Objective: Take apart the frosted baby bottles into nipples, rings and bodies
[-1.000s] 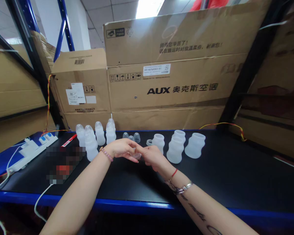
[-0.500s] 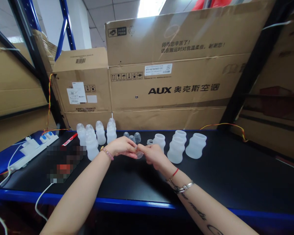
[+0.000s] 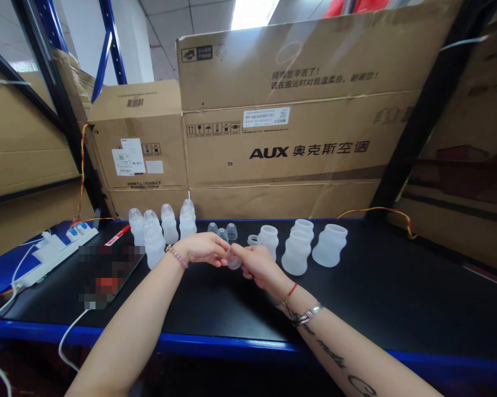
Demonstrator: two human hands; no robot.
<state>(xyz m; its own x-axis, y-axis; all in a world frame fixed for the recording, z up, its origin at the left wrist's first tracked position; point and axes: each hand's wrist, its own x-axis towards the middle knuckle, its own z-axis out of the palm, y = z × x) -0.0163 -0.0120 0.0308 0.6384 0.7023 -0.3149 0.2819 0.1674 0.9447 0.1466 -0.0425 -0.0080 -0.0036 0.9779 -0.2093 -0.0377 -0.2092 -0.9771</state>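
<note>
Left hand (image 3: 204, 248) has shifted, exposing the clear cap (image 3: 234, 262) more.

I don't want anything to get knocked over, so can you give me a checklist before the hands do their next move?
1. Clear piece held: ok, the right hand has it.
2. Left hand grip: cannot tell; its fingertips are at the piece, but a firm pinch isn't visible.
3. Open bottles upright: ok, four stand with mouths up.
4. Capped bottles upright: ok, standing to the left.
5. Pale ring apart from the nearest open bottle: cannot tell, they overlap in view.
6. Red marker away from both hands: ok.
</note>
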